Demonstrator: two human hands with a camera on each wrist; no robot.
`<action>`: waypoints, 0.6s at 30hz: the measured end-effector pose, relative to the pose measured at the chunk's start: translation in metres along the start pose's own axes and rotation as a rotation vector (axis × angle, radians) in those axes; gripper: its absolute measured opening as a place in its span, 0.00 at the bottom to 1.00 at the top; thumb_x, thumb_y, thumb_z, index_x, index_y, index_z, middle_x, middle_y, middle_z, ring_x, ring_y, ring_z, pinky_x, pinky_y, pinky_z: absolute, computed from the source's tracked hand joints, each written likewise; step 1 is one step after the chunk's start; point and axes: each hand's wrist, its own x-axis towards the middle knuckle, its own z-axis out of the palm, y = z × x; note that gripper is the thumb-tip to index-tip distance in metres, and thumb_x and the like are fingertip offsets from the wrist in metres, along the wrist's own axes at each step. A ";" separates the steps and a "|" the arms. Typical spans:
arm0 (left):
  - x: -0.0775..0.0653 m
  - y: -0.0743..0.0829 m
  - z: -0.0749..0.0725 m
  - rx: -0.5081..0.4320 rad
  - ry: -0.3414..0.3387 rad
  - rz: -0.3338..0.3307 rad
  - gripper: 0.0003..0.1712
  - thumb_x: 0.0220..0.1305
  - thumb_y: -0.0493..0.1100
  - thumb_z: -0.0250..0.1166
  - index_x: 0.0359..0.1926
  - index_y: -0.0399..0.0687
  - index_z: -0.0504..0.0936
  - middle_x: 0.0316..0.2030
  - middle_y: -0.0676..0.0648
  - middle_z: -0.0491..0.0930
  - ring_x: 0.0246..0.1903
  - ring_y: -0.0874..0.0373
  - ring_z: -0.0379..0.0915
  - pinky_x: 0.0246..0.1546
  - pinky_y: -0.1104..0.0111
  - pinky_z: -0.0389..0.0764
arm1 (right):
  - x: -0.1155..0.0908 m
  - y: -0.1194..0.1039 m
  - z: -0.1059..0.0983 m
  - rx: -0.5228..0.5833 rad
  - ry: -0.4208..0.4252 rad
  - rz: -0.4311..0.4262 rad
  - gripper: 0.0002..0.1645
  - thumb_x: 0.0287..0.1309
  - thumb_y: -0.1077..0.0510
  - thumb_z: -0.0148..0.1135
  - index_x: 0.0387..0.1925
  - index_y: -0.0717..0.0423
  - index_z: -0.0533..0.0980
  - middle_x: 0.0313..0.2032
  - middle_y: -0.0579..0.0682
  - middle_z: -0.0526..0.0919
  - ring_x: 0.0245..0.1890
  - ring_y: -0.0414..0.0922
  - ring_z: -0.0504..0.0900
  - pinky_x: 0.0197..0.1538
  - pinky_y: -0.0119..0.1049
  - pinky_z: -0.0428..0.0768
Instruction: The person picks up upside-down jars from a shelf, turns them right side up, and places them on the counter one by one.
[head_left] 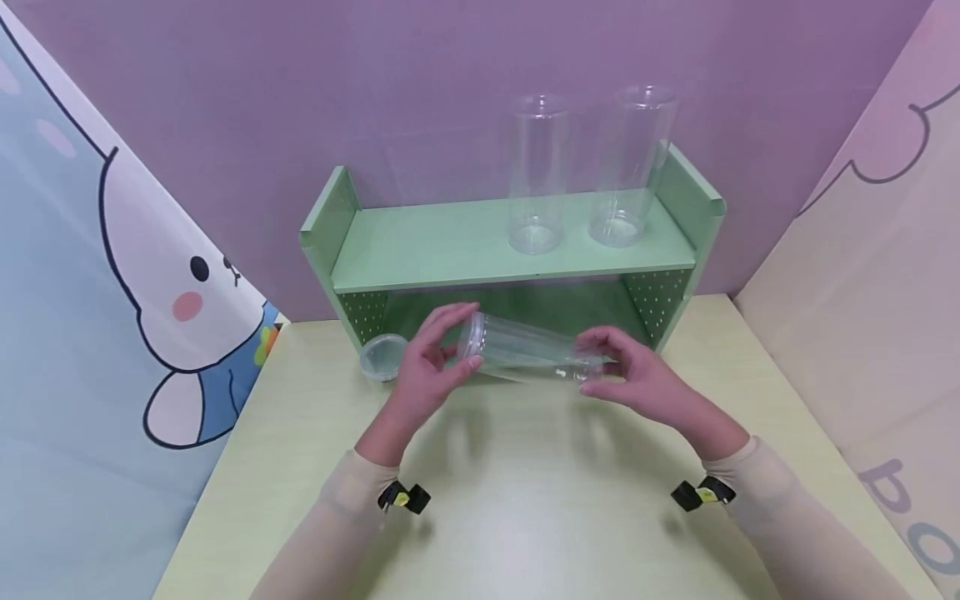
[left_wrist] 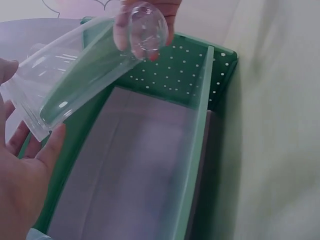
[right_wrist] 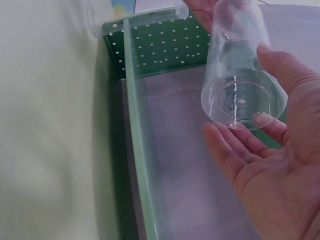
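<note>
A clear plastic jar [head_left: 525, 350] is held sideways in front of the green shelf, tilted slightly down to the right. Fingers and thumb of my left hand [head_left: 427, 371] grip its rimmed end. At the other end, my right hand [head_left: 645, 379] holds the round base between thumb and fingers. The left wrist view shows the jar [left_wrist: 75, 75] see-through, with the left hand [left_wrist: 25, 175] around the ridged rim. In the right wrist view, the jar's base [right_wrist: 245, 102] faces the camera, the right hand [right_wrist: 280, 175] curved about it.
Two clear jars [head_left: 536, 179] [head_left: 633, 167] stand upright on the right half of the shelf's [head_left: 427, 242] top board. A round clear plastic piece [head_left: 382, 358] is beside my left hand, by the shelf's left foot. Printed cloth hangs on both sides of the table [head_left: 517, 517].
</note>
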 end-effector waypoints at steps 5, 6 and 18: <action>0.004 0.006 0.001 0.036 -0.019 0.012 0.39 0.63 0.29 0.76 0.75 0.43 0.79 0.72 0.45 0.74 0.67 0.43 0.74 0.61 0.53 0.87 | 0.001 0.003 0.005 -0.056 -0.027 0.003 0.39 0.61 0.61 0.84 0.70 0.55 0.74 0.64 0.54 0.82 0.61 0.53 0.85 0.64 0.39 0.85; 0.005 0.007 0.002 0.043 -0.021 0.014 0.39 0.63 0.29 0.76 0.75 0.43 0.80 0.72 0.45 0.75 0.67 0.43 0.74 0.62 0.53 0.87 | 0.001 0.004 0.006 -0.061 -0.032 0.002 0.40 0.61 0.61 0.84 0.70 0.55 0.74 0.64 0.55 0.83 0.61 0.54 0.86 0.64 0.40 0.85; 0.018 0.016 0.010 0.181 -0.129 0.037 0.33 0.67 0.37 0.77 0.73 0.51 0.83 0.70 0.53 0.76 0.65 0.51 0.75 0.61 0.50 0.84 | 0.000 0.022 0.030 -0.031 -0.105 0.005 0.42 0.61 0.59 0.85 0.70 0.59 0.72 0.65 0.59 0.82 0.68 0.63 0.81 0.68 0.57 0.83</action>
